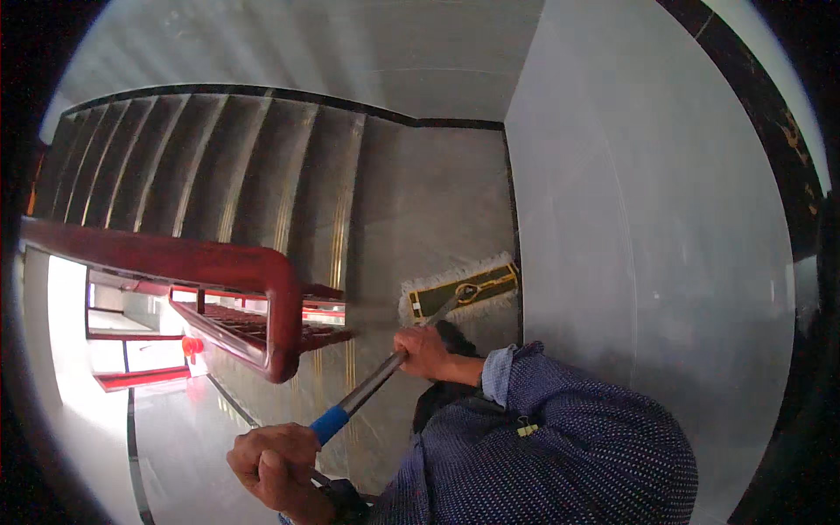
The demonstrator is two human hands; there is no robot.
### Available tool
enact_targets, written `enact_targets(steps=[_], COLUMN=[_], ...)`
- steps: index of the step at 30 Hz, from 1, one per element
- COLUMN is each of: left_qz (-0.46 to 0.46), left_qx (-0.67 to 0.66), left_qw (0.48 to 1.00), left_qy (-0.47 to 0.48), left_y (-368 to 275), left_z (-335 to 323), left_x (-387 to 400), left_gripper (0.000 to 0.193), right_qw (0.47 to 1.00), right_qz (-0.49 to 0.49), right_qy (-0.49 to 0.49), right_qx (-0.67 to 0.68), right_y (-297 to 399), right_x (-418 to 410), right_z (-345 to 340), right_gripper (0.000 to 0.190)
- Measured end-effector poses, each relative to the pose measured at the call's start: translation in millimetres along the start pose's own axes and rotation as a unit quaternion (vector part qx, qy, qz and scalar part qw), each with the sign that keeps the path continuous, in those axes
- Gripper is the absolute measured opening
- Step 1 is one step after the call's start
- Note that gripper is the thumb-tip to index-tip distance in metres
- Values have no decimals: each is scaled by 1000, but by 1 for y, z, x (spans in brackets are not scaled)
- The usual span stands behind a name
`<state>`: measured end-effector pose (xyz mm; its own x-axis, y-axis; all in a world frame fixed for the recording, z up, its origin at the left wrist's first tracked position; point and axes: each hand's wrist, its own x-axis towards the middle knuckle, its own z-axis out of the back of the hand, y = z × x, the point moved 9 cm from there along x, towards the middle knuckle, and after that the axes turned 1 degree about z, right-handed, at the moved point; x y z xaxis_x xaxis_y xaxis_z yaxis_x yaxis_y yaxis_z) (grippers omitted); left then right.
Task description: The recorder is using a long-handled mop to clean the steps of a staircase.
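My left hand is closed around the upper end of a metal mop handle, just behind its blue sleeve. Further down the same pole, my right hand grips the bare metal. The handle slants to a flat dust mop, whose dark green top has yellow trim and a white fringe. The mop head lies on the grey landing floor, its far end close against the dark skirting of the wall. Part of the lower pole is hidden by my right hand.
Steps with metallic edge strips adjoin the landing on the left. A dark red handrail bends around the stairwell opening nearby. A pale, glossy wall rises at the right, another beyond the landing. A black shoe is near the mop.
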<state>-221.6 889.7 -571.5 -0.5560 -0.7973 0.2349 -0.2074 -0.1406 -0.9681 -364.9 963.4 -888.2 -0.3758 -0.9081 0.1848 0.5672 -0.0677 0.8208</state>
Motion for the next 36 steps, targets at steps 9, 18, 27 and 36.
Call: enact_targets(steps=[9,18,27,36], left_qz=[-129,-172,24,-68], left_qx=[20,53,28,316], left_qw=[991,980,981,885], left_qy=[20,-85,-190,-334], left_y=[-37,-60,57,-51], left_z=[-12,-25,-14,15], left_x=[-61,-96,-102,-127], left_gripper=[26,27,29,26], right_qw=[957,968,984,934], right_qz=[69,173,128,176], right_qy=[280,175,126,310], right_qx=[-16,-48,-5,40], right_y=[13,25,-43,57], right_x=[-20,17,61,17], right_z=[-37,-10,-35,-82], right_gripper=[24,22,16,17])
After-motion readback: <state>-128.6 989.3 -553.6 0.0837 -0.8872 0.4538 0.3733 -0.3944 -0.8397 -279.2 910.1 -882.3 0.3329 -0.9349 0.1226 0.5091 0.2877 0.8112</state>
